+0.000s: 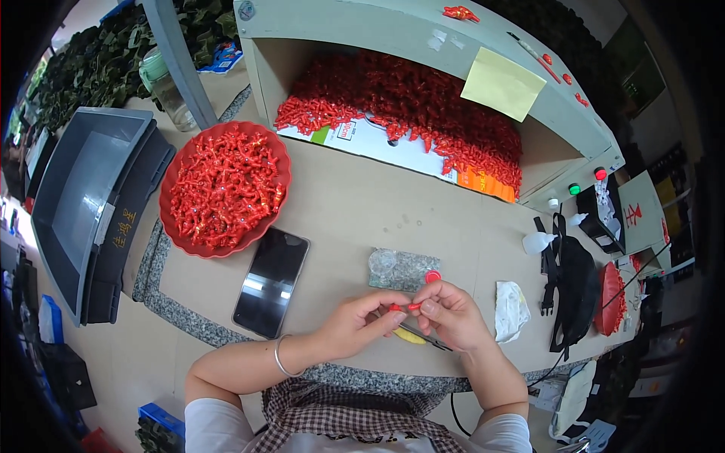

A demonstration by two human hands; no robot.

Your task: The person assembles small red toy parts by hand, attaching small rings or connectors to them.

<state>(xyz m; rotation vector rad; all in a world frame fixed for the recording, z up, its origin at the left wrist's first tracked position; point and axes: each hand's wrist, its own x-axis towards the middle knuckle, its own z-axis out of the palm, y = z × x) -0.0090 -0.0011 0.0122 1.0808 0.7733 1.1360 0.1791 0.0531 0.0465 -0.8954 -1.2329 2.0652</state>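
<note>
Red pieces: two small red bits meet between the hands, above the near part of the worktop (340, 200); the left bit (396, 307) and the right bit (414, 306) lie almost end to end, and whether they touch or are joined cannot be told.
Left hand (351, 326): its fingers are pinched narrow on the left bit.
Right hand (455, 321): its thumb and fingers close on the right bit.
Step in hand: close fingertip work on the red bits, seemingly fitting or parting them; which of the two is unclear.
Next move: it seems to call for a steady light pinch on both sides, with the facing ends kept in line.
Under the hands: a dark slim tool (434, 341) and a yellow strip (408, 336) lie partly hidden.
Beyond the fingers: a mottled slab (411, 264) carries a clear round disc (382, 262) and, at its right, a red cap (433, 276).
Left side: a dark-screened phone (272, 283) lies beside a scalloped red bowl (285, 167) full of red figures (223, 189).
Right side: a crumpled white sheet (511, 311) lies near the right forearm.
Shelf (317, 32): a broad red heap (408, 98) fills its open front.
</note>
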